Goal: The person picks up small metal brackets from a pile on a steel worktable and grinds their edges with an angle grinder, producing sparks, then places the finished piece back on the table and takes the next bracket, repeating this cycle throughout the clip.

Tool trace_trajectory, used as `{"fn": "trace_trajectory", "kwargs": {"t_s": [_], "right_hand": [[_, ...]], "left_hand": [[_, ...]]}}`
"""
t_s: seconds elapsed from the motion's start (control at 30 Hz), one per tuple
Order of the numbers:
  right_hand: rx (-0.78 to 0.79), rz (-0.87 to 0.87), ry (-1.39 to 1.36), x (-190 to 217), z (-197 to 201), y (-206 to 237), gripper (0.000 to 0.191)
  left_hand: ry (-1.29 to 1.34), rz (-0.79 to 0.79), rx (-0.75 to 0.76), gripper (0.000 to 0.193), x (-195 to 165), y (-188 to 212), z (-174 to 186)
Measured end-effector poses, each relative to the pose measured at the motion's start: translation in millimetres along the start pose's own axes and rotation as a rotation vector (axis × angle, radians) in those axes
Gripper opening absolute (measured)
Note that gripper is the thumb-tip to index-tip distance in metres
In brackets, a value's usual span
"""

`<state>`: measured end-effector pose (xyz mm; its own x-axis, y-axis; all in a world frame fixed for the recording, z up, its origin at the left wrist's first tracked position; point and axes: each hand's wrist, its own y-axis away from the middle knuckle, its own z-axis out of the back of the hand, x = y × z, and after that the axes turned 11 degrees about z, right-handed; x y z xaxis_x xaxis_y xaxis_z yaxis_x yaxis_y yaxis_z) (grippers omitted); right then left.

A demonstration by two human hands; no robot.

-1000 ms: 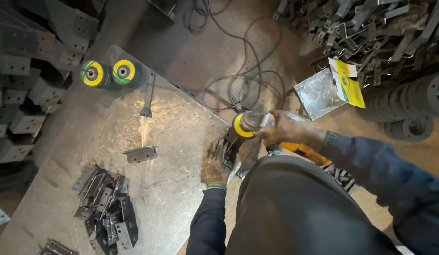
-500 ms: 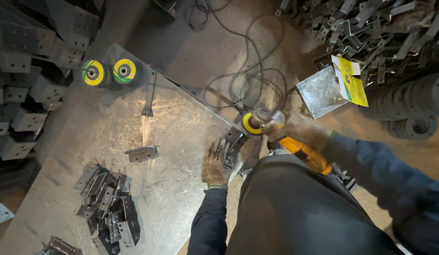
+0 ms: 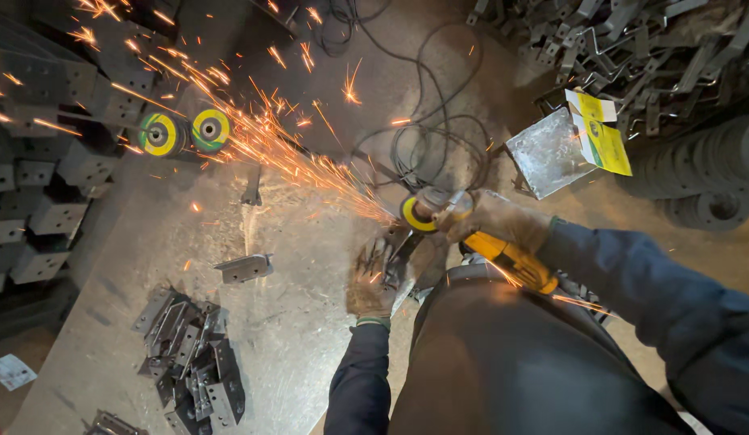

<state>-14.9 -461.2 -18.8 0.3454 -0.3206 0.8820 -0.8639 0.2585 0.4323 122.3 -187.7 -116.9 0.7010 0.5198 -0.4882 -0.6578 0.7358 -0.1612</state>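
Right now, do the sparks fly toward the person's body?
No, the sparks stream away from the grinder disc, across the metal table toward the two spare discs.

A grey metal workbench (image 3: 294, 338) is carrying the work, dusted with grinding grit. Two yellow-green grinding discs (image 3: 185, 131) are lying at its 11 o'clock corner, a single steel bracket (image 3: 244, 267) is resting near the centre, and a heap of dark brackets (image 3: 193, 362) is sitting at 7 o'clock.

Beyond my right hand (image 3: 495, 221), a yellow and green printed card (image 3: 602, 133) rests on a tilted metal plate's (image 3: 548, 157) far edge. Far from my left hand (image 3: 372, 282), a pale printed leaflet (image 3: 10, 372) lies on the floor.
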Motion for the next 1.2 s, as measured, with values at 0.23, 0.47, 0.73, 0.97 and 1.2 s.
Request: {"fn": "trace_trajectory", "kwargs": {"t_s": [0.23, 0.47, 0.73, 0.97, 1.2], "right_hand": [[-0.024, 0.036, 0.09, 18, 5, 7, 0.037], [0.023, -0.168, 0.749, 42, -15, -1, 0.08], [0.0, 0.015, 0.097, 6, 9, -7, 0.059], [0.044, 0.107, -0.163, -5, 20, -4, 0.022], [-0.013, 0.071, -0.212, 23, 20, 8, 0.031]], "left_hand": [[0.032, -0.013, -0.001, 0.042, 0, -6, -1], [0.109, -0.029, -0.027, 0.045, 0, -7, -4], [0.027, -0.026, 0.025, 0.052, 2, -7, -12], [0.088, -0.041, -0.012, 0.046, -5, -15, -8], [0.137, -0.002, -0.019, 0.047, -16, -22, -5]]}}
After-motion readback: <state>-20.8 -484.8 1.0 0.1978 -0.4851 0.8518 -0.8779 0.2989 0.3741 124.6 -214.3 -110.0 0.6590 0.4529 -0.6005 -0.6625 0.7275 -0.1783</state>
